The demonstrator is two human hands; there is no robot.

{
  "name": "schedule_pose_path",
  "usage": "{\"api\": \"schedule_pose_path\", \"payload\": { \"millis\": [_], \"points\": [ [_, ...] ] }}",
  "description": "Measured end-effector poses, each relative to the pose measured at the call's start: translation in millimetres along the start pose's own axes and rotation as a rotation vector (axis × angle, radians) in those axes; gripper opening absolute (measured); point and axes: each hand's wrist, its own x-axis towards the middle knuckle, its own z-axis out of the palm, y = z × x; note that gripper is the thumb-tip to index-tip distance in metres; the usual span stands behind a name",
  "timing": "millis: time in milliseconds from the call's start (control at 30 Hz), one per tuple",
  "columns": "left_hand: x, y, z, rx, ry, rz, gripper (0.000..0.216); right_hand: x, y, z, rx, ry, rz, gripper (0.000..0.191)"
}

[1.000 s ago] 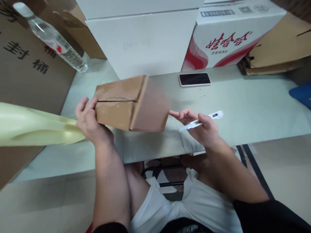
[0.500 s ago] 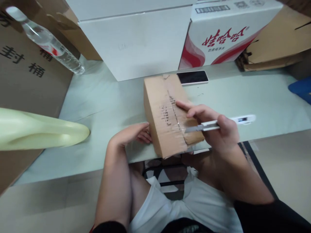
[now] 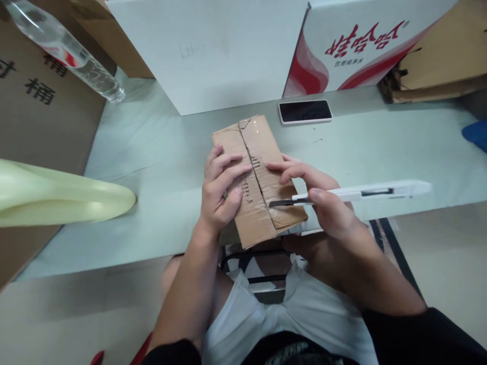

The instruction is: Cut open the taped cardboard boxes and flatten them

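A small brown cardboard box stands on the table before me, with a dark slit running along the seam of its top. My left hand lies across the left part of that top, fingers spread and thumb resting on the card. In my right hand is a white utility knife, gripped between thumb and fingers. Its blade points left, and the tip is over the near end of the seam. Fingertips of the right hand rest on the box's right side.
Behind the box lie a phone and large white cartons. A water bottle stands at the back left, and a pale yellow-green object juts in from the left. The pale green table ends just in front of me.
My left hand has moved from the box's left side up onto its top. The knife has shifted slightly left along with its tip, and the box sits a little turned.
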Motion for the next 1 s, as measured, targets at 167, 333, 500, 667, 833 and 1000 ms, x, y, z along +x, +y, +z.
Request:
{"api": "schedule_pose_path", "payload": {
  "millis": [167,333,500,667,833,1000],
  "points": [
    [-4.2,5.2,9.4,-0.004,0.074,-0.021,0.049,-15.6,-33.7,7.5,-0.277,0.207,-0.068,0.025],
    [-4.6,17.4,26.8,0.052,0.178,-0.029,0.046,-16.7,-55.7,20.3,-0.498,0.106,-0.004,0.007],
    [-7.3,18.6,24.7,0.081,0.121,-0.067,0.051,-12.4,-48.2,20.7,-0.614,0.106,-0.008,0.007],
    [-7.9,17.4,17.6,0.082,0.069,-0.071,0.052,-11.7,-50.8,20.4,-0.649,0.09,0.063,0.008],
    [-8.6,18.0,19.1,0.044,0.075,-0.072,0.049,-10.7,-50.4,20.7,-0.661,0.081,0.064,0.007],
    [-8.9,18.4,19.7,0.06,0.083,-0.066,0.048,-8.0,-47.3,19.7,-0.671,0.071,0.085,0.004]
  ]
}}
